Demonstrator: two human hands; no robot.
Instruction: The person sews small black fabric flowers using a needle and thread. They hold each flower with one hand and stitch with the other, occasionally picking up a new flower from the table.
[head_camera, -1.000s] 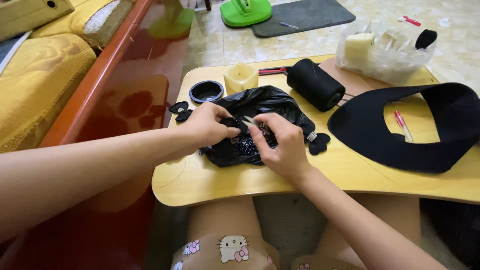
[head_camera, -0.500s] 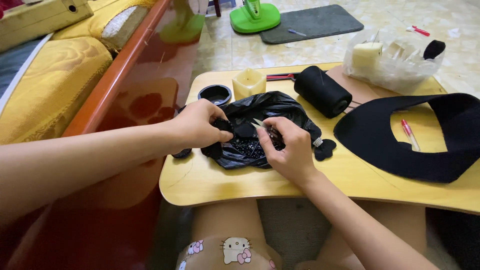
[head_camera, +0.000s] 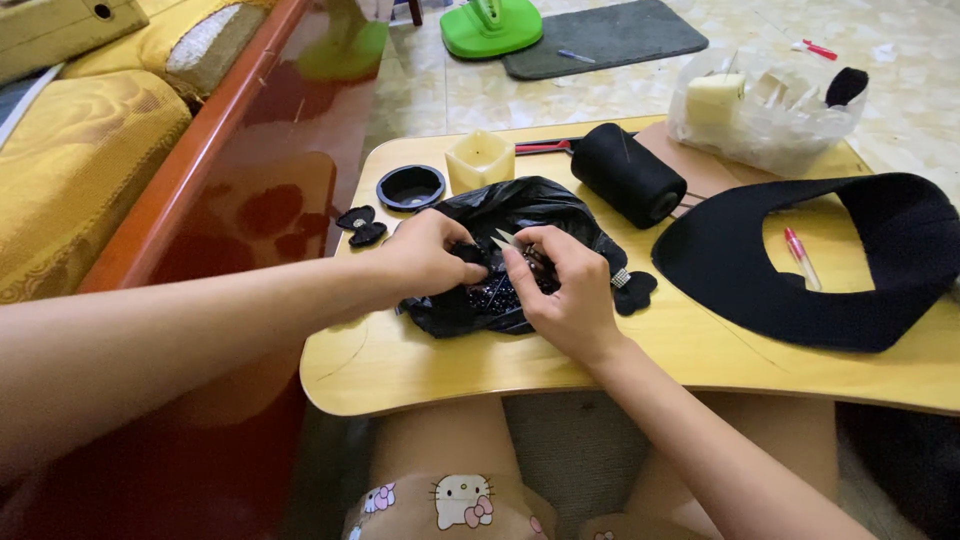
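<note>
While both hands meet over the black bag (head_camera: 520, 215) in the middle of the worktop (head_camera: 700, 345), the left hand (head_camera: 430, 255) has its grip closed on a small black piece (head_camera: 470, 254) at the bag's mouth. The right hand (head_camera: 565, 285) pinches something thin and pale, perhaps a needle (head_camera: 505, 238), though it is too small to be sure. Dark beads (head_camera: 490, 296) glint inside the bag, between the two hands. Behind the bag stand a pale candle (head_camera: 478, 160), a black lid (head_camera: 411, 186) and a black spool (head_camera: 628, 175). Two small black bows (head_camera: 361, 224) lie near the left edge. To the right lies a curved black fabric (head_camera: 800, 290) with a pink pen (head_camera: 801, 258) inside its curve, and a clear bag (head_camera: 765, 105) sits at the far corner.
</note>
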